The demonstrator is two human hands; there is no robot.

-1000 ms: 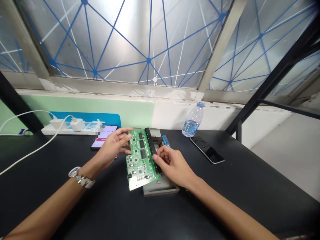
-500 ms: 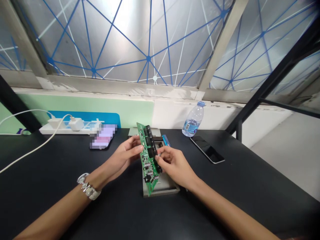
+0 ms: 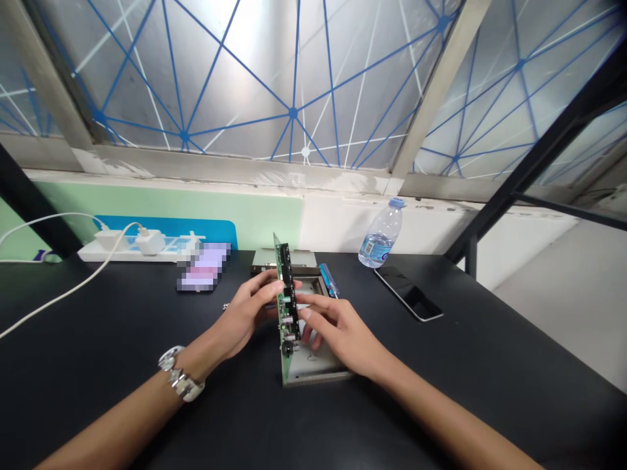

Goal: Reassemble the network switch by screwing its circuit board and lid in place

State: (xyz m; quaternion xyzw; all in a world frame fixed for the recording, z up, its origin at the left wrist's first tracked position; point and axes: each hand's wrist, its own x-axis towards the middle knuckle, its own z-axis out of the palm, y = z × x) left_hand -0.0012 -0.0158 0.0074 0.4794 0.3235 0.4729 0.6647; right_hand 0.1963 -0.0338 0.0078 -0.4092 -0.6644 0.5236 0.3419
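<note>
A green circuit board (image 3: 283, 301) with black connectors stands on its edge, seen almost edge-on, over a grey metal case (image 3: 313, 371) on the black table (image 3: 147, 405). My left hand (image 3: 247, 314) grips the board from the left, fingers curled round its edge. My right hand (image 3: 337, 331) touches the board's right face, thumb and fingers pinching the black connector strip. A watch sits on my left wrist.
A blue-handled screwdriver (image 3: 327, 277) lies beside the case. A water bottle (image 3: 381, 234) and a dark phone (image 3: 409, 293) are at the right rear. Another phone (image 3: 202, 273) and a white power strip (image 3: 137, 245) with chargers and cable are at the left rear.
The board has turned from lying tilted with its face toward me to standing nearly upright on edge. Both hands moved inward with it, closer to the case.
</note>
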